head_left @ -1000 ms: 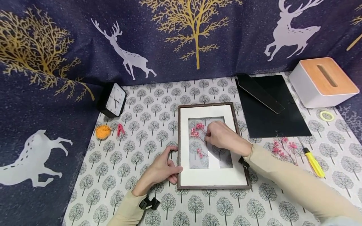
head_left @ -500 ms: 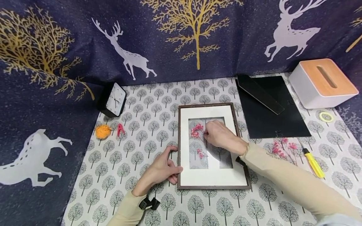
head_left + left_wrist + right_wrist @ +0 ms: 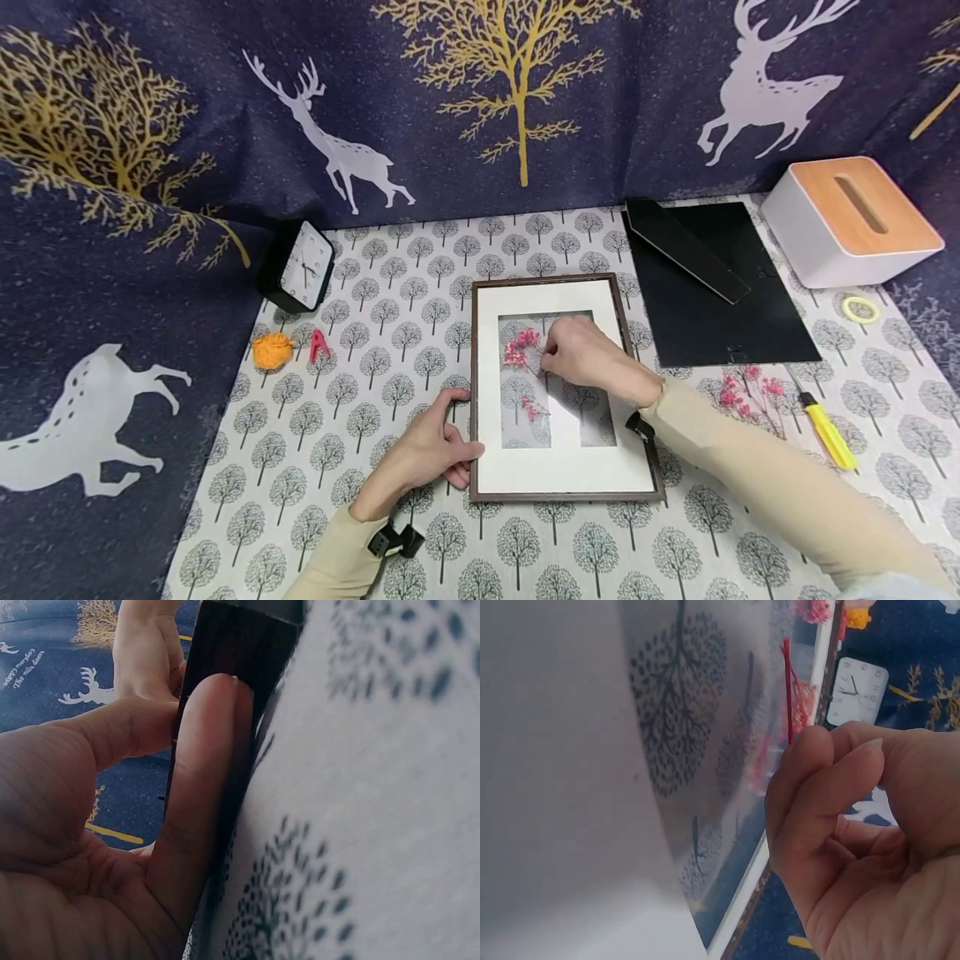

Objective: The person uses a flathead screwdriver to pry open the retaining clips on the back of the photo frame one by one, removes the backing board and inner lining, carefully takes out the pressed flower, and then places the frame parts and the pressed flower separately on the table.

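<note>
The right hand [image 3: 585, 357] pinches a flower stem [image 3: 788, 697] over the picture frame [image 3: 566, 497]; the left hand [image 3: 427, 450], fingers apart, touches its side toward the left edge of the table [image 3: 300, 408].

Dk. navy cloth [image 3: 450, 187] hung like a wall, approx. 8 o'clock round via 12 to 3, w/ lt. speckles & soft folds. Printed gold tree [image 3: 522, 133] at 12, bushier gold tree [image 3: 122, 171] at 10, bit of gold trunk [image 3: 935, 112] just past 2. White deer prints too: striding deer [image 3: 347, 158] btwn 10 & 11, second deer [image 3: 772, 98] at 2, third deer [image 3: 90, 417] btwn 8 & 9. Work surf. from centre thru 6, under off-white tree-print cloth [image 3: 382, 275], far edge at 12. Light soft, fairly even.
</note>
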Action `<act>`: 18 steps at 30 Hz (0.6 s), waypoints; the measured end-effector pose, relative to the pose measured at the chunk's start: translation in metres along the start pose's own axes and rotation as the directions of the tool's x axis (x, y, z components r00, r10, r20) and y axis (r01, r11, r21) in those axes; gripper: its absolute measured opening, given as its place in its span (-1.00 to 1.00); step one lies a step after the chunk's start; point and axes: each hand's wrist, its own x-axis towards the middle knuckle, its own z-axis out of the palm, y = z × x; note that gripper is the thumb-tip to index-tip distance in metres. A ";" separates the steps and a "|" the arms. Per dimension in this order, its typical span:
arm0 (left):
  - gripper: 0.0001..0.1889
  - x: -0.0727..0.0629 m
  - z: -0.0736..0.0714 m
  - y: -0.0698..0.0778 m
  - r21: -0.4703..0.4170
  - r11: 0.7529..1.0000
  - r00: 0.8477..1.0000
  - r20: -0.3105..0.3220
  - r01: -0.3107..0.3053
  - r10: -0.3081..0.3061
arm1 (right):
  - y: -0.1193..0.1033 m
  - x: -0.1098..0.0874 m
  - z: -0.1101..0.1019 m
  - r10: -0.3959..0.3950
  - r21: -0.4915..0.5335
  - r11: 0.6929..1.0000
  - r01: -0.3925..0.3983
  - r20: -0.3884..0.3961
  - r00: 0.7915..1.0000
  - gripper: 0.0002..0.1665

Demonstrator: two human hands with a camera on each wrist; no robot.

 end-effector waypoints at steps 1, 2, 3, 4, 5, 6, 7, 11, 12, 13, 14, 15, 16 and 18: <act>-0.08 0.000 0.000 0.000 -0.002 1.000 1.000 -0.001 0.001 -0.001 | 0.001 -0.001 -0.001 0.001 -0.002 1.000 -0.001 -0.002 1.000 -0.71; -0.08 0.000 0.000 0.000 -0.004 1.000 1.000 -0.001 0.001 -0.001 | 0.001 -0.002 -0.002 0.001 -0.001 1.000 -0.001 -0.009 1.000 -0.71; -0.08 0.000 0.000 -0.001 -0.006 1.000 1.000 -0.001 0.000 0.000 | 0.002 -0.003 -0.004 -0.003 -0.004 1.000 0.003 -0.018 1.000 -0.71; -0.08 0.000 0.000 -0.001 -0.008 1.000 1.000 0.000 0.000 0.000 | 0.003 -0.004 -0.005 -0.009 -0.008 1.000 0.009 -0.030 1.000 -0.70; -0.08 0.000 0.000 -0.001 -0.009 1.000 1.000 0.000 -0.001 0.001 | 0.004 -0.006 -0.007 -0.020 -0.012 1.000 0.020 -0.041 0.999 -0.71; -0.08 0.000 0.000 -0.001 -0.010 1.000 1.000 0.001 -0.001 0.001 | 0.005 -0.007 -0.008 -0.034 -0.017 0.999 0.033 -0.058 0.998 -0.73; -0.08 0.000 0.000 -0.001 -0.011 1.000 1.000 0.001 -0.001 0.001 | 0.006 -0.009 -0.009 -0.046 -0.021 0.999 0.045 -0.076 0.996 -0.75; -0.08 0.000 0.000 0.000 -0.009 1.000 1.000 0.002 -0.001 0.001 | 0.011 -0.020 -0.013 -0.084 -0.001 0.996 0.084 -0.130 0.988 -0.80; -0.08 0.000 0.000 0.000 -0.008 1.000 1.000 0.002 0.000 0.000 | 0.012 -0.023 -0.014 -0.094 0.006 0.995 0.096 -0.146 0.985 -0.80; -0.07 0.000 0.000 0.000 -0.007 1.000 1.000 0.002 0.000 0.000 | 0.014 -0.027 -0.015 -0.100 0.015 0.995 0.103 -0.155 0.983 -0.80; -0.07 0.000 0.000 0.000 -0.005 1.000 1.000 0.001 0.001 -0.001 | 0.015 -0.031 -0.016 -0.101 0.025 0.994 0.107 -0.161 0.982 -0.81; -0.07 0.000 0.000 0.000 -0.005 1.000 1.000 0.001 0.002 -0.002 | 0.017 -0.036 -0.016 -0.102 0.033 0.994 0.109 -0.166 0.981 -0.80; -0.07 0.000 0.000 0.001 -0.004 1.000 1.000 0.001 0.003 -0.003 | 0.018 -0.041 -0.017 -0.100 0.038 0.993 0.108 -0.172 0.980 -0.81; -0.07 0.000 0.000 0.001 -0.001 1.000 1.000 0.000 0.005 -0.005 | 0.023 -0.051 -0.018 -0.092 0.040 0.994 0.101 -0.190 0.977 -0.83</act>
